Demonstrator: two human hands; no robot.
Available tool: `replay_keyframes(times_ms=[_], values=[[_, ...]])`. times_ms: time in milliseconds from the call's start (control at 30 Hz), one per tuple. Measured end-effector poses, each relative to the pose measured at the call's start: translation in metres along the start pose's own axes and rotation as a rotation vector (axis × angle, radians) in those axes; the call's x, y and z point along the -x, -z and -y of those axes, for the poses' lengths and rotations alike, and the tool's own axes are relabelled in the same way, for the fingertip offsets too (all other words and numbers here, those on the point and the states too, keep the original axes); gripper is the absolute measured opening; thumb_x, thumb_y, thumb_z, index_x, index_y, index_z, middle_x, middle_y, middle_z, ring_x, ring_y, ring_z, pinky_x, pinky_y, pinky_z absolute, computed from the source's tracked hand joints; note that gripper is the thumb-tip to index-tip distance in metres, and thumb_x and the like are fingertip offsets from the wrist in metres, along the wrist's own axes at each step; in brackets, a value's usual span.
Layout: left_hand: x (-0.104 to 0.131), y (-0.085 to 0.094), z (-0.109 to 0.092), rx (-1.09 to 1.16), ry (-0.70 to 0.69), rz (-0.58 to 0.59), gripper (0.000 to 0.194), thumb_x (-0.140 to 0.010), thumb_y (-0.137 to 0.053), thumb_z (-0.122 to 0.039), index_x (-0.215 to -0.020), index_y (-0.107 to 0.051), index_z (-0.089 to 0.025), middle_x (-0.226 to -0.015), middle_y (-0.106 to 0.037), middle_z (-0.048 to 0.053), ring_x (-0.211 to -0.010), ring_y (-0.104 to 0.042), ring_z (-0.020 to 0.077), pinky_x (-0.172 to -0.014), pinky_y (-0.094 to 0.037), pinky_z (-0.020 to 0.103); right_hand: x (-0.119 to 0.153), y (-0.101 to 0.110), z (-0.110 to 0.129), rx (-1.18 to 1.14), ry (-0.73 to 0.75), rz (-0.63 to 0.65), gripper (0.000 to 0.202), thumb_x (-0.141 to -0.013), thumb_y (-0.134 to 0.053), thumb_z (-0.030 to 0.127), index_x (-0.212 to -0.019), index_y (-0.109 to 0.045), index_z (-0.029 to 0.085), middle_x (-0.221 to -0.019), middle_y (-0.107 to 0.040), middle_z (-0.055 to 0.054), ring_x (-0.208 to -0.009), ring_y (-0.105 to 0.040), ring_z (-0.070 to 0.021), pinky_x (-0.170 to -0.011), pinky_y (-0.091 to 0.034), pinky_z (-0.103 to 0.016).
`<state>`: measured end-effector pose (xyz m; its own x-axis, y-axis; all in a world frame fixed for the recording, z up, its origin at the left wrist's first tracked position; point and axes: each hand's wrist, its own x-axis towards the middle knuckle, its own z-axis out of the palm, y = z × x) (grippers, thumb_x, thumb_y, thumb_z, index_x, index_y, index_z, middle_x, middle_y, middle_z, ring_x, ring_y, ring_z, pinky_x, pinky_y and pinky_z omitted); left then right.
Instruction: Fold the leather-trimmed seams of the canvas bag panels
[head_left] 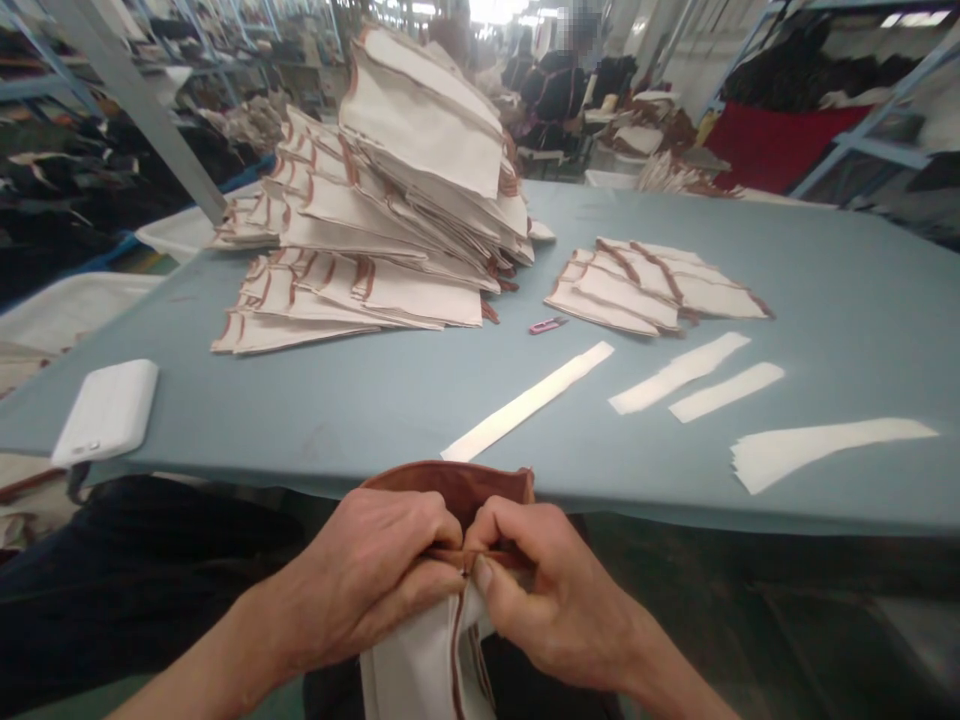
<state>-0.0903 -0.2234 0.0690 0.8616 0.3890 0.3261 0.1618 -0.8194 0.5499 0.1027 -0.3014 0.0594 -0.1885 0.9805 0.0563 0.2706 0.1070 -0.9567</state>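
Note:
A cream fabric piece with brown trim (409,655) hangs over my lap at the table's front edge. Its brown inner side (450,485) shows behind my knuckles. My left hand (382,565) pinches the brown edge between thumb and fingers. Close beside it, my right hand (529,575) grips the same edge, thumb pressed down at the seam. The two hands almost touch, and the exact spot under the fingertips is partly hidden. A cream strip (529,402) lies on the table just beyond my hands.
The blue-grey table (337,400) bears a tall stack of cream pieces (420,120), a smaller pile (652,285), pink thread snips (547,325), more strips (817,450) and a white device (109,410). A metal post (142,110) stands at the left. A person (559,85) is in the background.

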Motion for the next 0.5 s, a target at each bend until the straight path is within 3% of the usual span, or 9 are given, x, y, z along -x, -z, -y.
replay_keyframes(times_ms=[200, 367, 500], values=[[-0.008, 0.015, -0.015, -0.137, 0.100, 0.219, 0.028, -0.107, -0.042, -0.020, -0.080, -0.049, -0.022, -0.075, -0.059, -0.003, -0.063, -0.054, 0.0144, -0.060, -0.036, 0.028, -0.001, 0.014, 0.010, 0.258, 0.130, 0.027, 0.013, -0.085, -0.057, 0.011, -0.075, -0.056, 0.020, -0.065, -0.057, 0.004, -0.058, -0.048, -0.0102, -0.058, -0.032, -0.024], [-0.008, 0.007, -0.019, -0.071, 0.085, 0.100, 0.026, -0.095, -0.039, -0.010, -0.073, -0.039, -0.023, -0.063, -0.047, -0.007, -0.053, -0.044, 0.0118, -0.052, -0.031, 0.027, -0.002, 0.024, 0.014, 0.251, 0.151, 0.089, 0.012, -0.081, -0.062, 0.011, -0.075, -0.056, 0.020, -0.069, -0.059, 0.004, -0.062, -0.052, -0.0102, -0.063, -0.034, -0.025], [-0.002, -0.004, -0.019, 0.135, 0.218, -0.004, 0.025, -0.093, -0.039, -0.012, -0.071, -0.035, -0.022, -0.059, -0.042, -0.009, -0.051, -0.042, 0.0082, -0.051, -0.033, 0.020, -0.005, 0.038, -0.002, 0.219, 0.157, 0.070, 0.009, -0.077, -0.066, 0.019, -0.076, -0.057, 0.020, -0.071, -0.061, 0.003, -0.066, -0.052, -0.0132, -0.069, -0.036, -0.028]])
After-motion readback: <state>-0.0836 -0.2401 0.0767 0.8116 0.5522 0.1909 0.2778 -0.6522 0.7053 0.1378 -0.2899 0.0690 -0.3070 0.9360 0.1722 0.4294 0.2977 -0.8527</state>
